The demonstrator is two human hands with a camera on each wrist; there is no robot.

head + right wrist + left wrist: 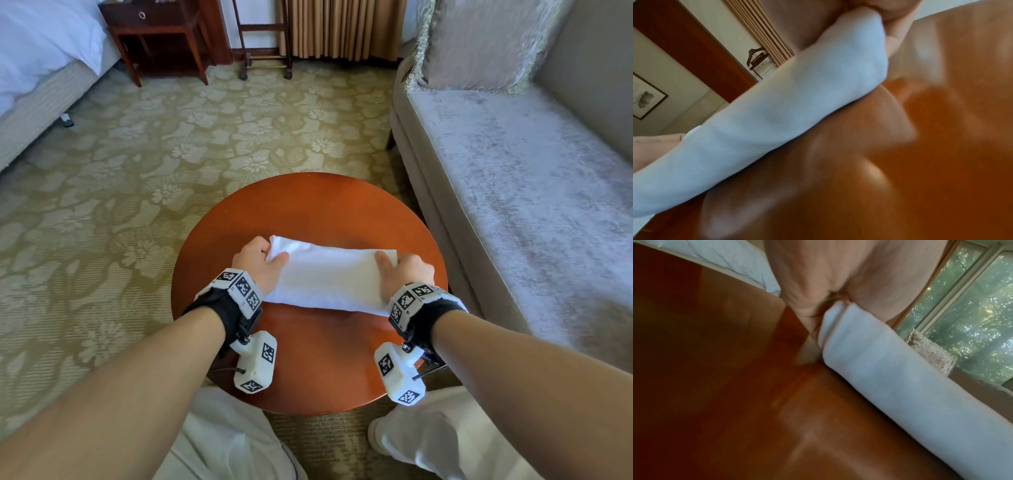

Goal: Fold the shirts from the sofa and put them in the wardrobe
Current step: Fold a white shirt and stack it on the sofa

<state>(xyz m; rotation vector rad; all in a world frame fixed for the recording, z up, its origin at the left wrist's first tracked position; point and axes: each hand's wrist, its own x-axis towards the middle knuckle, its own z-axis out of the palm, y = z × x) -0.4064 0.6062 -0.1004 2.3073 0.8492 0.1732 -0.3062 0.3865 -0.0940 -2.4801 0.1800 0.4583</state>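
A white shirt (329, 274), folded into a long narrow bundle, lies across the round red-brown table (308, 205). My left hand (260, 260) grips its left end, thumb on top and fingers curled under. My right hand (400, 270) grips the right end the same way. In the left wrist view the folded shirt (900, 386) runs away from my palm (838, 272) just above the tabletop (715, 386). In the right wrist view the shirt (777, 113) is lifted slightly off the table (900, 162), its end pinched in my fingers (892, 26).
A grey sofa (531, 171) with a fringed cushion (479, 44) stands to the right of the table. A bed (41, 68) and a dark nightstand (157, 34) are at the far left, with patterned carpet (171, 154) between. A wooden valet stand (263, 37) stands by the curtains.
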